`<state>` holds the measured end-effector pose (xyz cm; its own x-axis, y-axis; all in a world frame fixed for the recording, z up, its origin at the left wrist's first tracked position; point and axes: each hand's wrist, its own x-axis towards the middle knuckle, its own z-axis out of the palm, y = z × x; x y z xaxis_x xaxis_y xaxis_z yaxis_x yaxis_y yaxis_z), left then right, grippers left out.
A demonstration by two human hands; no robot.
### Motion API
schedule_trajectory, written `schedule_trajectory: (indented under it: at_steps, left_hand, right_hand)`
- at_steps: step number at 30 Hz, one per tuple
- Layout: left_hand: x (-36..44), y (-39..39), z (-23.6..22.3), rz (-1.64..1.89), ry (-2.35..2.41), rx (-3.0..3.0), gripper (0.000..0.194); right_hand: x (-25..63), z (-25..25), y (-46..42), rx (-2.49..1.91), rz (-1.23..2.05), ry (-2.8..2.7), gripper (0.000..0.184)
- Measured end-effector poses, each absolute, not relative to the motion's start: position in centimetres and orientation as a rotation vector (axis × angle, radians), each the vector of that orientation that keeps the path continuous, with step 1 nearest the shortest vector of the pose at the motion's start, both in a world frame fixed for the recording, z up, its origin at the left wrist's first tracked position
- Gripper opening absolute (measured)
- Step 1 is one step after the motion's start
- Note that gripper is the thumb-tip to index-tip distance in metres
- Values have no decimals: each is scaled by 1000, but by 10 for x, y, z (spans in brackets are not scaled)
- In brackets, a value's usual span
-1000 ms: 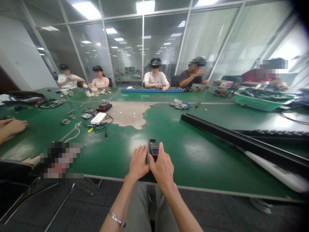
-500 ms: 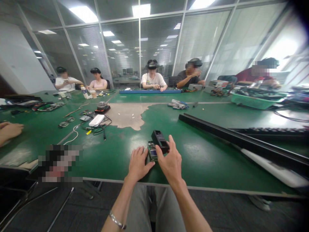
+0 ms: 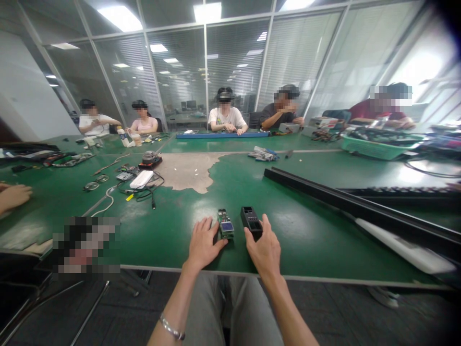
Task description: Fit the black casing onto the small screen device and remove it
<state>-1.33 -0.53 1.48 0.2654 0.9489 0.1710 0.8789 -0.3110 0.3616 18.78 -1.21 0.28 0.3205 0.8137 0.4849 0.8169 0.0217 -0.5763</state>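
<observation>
Green table [image 3: 295, 250]: left hand [image 3: 204, 242] open, seemingly steadying board [image 3: 226, 227]; right hand [image 3: 264, 245] grips cover [image 3: 251, 221] by its near end, probably to keep them apart.

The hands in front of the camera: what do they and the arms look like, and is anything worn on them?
Both are bare human hands, without gloves. The left hand has a shiny, silver-coloured bracelet at its wrist; the right hand shows no jewellery. No sleeves show on either forearm, nor any cables or markings.
</observation>
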Motion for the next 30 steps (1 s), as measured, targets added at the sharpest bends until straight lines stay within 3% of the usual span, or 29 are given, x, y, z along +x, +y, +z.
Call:
schedule_trajectory:
  at_steps: [14, 23, 30]
  left_hand:
    - [-12, -6, 16, 534, 1723, 2333, 64]
    - [-13, -6, 15, 567, 1707, 2335, 62]
    - [-15, -7, 13, 597, 1684, 2330, 60]
  right_hand:
    - [184, 0, -16, -1721, -133, -1511, 82]
    - [186, -3, -19, -1758, -101, -1572, 67]
    - [170, 35, -21, -1666, 9, -1466, 71]
